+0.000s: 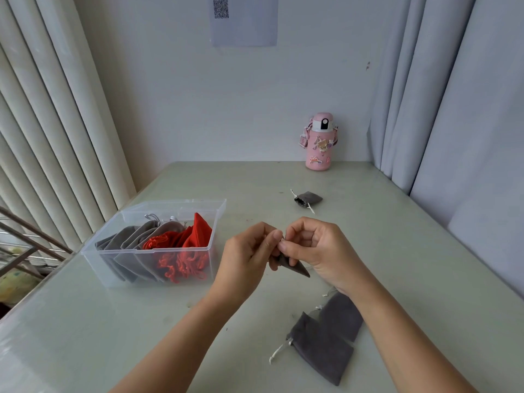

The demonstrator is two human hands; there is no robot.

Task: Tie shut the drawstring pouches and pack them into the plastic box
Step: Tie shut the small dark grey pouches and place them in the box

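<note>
Above table (397,236), pouch (295,267) slanting down-right

Corner desk, pale walls, soft even light.
Pale green table (397,251) butts against the white back wall (198,103). Cream pleated curtain (56,123) on the left, grey-white curtain (453,95) on the right. Paper sheet (244,32) with a QR code (221,8) is stuck high on the wall. Pink bottle (319,141) stands upright at the table's far edge. Metal rails (25,236) lower left, beyond the table.
</note>
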